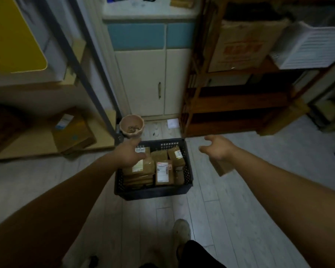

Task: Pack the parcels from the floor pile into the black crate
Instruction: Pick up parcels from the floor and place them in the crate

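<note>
Shoe (181, 232): a pale shoe on the grey plank floor (230, 209), under a dark trouser leg at the bottom edge.
Left hand (129, 153): stretched forward over the far left corner of the crate, fingers loosely spread, palm down. It covers part of a parcel there; I cannot tell if it touches it. It pinches nothing.
Right hand (218, 147): in the air to the right of the crate, fingers spread and a little curled, holding nothing.
Crate (153, 191): black, with holes in its walls, on the floor in front of the shoe.
Parcels (163, 172): brown packets with white labels, packed close in the crate, some flat in a stack on the left, some upright on the right.
Loose parcel (221, 168): one brown packet outside the crate, just below the right hand, blurred. It is apart from the fingers.
Bowl (132, 125): pinkish, with brown bits inside, just behind the crate.
Cabinet (149, 74): cream doors with blue panels, behind the bowl.
Shelf (230, 105): brown wood, to the right of the cabinet.
</note>
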The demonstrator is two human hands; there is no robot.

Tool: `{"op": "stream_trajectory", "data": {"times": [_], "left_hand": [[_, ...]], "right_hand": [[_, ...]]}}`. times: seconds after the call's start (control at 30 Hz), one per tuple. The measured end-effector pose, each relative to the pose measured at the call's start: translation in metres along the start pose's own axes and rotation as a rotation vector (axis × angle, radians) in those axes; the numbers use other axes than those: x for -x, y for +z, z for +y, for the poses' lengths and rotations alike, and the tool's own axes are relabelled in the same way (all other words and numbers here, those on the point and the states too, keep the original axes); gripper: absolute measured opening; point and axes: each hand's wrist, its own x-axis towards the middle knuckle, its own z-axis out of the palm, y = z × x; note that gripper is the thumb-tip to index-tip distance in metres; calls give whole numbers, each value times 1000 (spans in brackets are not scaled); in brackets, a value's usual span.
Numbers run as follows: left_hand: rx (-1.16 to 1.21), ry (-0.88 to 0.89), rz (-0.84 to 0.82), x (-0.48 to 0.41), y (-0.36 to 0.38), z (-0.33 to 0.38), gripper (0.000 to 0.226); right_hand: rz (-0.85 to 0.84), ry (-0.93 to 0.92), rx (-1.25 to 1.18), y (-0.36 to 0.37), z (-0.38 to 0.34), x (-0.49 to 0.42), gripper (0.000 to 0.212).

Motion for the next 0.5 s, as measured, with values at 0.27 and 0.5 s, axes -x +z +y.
{"op": "stream_trajectory", "data": {"times": [0.27, 0.5], "left_hand": [[-54, 180, 29, 36, 23, 109, 69], [-50, 235, 10, 32, 87, 249, 75]], "right_hand": [[123, 49, 7, -82, 88, 69, 67], [138, 69, 46, -151, 203, 95, 68]]}}
